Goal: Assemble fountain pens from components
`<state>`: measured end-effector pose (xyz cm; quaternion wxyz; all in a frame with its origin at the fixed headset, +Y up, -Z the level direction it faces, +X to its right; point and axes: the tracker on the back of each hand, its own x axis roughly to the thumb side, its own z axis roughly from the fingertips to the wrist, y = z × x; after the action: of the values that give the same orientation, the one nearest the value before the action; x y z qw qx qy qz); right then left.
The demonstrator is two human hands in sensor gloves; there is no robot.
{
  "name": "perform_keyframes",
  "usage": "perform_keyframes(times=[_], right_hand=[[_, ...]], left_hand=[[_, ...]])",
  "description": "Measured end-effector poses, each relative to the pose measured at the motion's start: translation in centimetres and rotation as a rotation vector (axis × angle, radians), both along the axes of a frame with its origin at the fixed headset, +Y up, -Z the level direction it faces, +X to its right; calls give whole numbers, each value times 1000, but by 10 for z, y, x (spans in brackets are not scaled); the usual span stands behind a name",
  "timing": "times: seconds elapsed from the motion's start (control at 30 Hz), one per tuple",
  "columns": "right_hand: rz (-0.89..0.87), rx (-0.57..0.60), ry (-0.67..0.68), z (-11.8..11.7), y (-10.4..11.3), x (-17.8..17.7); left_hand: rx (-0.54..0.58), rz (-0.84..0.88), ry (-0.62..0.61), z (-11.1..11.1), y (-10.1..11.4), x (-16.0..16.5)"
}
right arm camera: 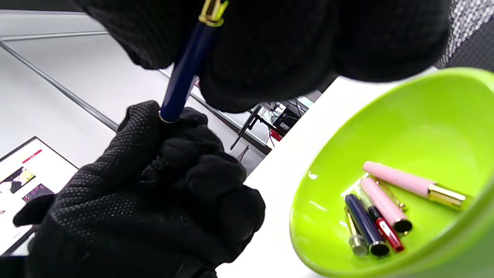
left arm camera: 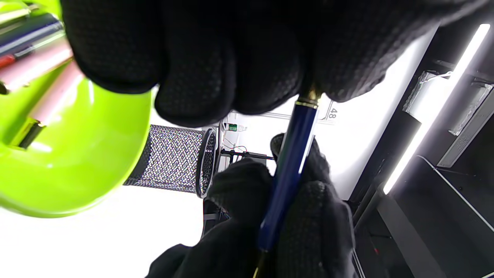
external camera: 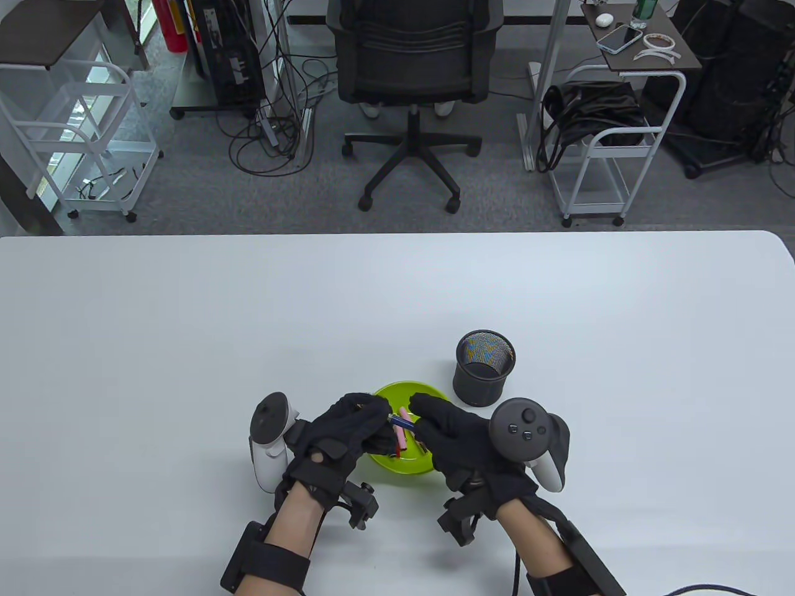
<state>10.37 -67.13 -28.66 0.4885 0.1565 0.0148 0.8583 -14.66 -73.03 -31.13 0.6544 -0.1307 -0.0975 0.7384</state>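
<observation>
Both hands meet over the green bowl (external camera: pixel 407 389) and hold one dark blue pen (external camera: pixel 404 423) between them. My left hand (external camera: pixel 377 415) grips its end with the gold ring, seen in the left wrist view (left arm camera: pixel 290 166). My right hand (external camera: pixel 423 413) grips the other end, where a gold clip shows in the right wrist view (right arm camera: pixel 188 63). The bowl (right arm camera: pixel 405 123) holds loose parts: two pink pieces (right arm camera: pixel 397 179), a dark blue piece (right arm camera: pixel 362 222), a red piece (right arm camera: pixel 386 231) and a gold and silver piece (right arm camera: pixel 353 235).
A black mesh pen cup (external camera: pixel 484 367) stands just behind and right of the bowl; it also shows in the left wrist view (left arm camera: pixel 170 158). The white table (external camera: pixel 186 347) stretches wide to both sides. An office chair (external camera: pixel 413 56) stands beyond the far edge.
</observation>
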Motion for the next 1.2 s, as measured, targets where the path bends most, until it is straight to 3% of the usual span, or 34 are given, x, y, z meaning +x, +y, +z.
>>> perform_keyframes(times=[0.27,0.67,1.2], right_hand=[[47,35,-1,3,4,-2],[2,-1,35,2,2,-2],[-193,-69,-105,-8,12,39]], left_hand=[[0,4,-2,0,0,0],[6,-8,-4,-1,0,-1],[-5,-64,-35,1,2,6]])
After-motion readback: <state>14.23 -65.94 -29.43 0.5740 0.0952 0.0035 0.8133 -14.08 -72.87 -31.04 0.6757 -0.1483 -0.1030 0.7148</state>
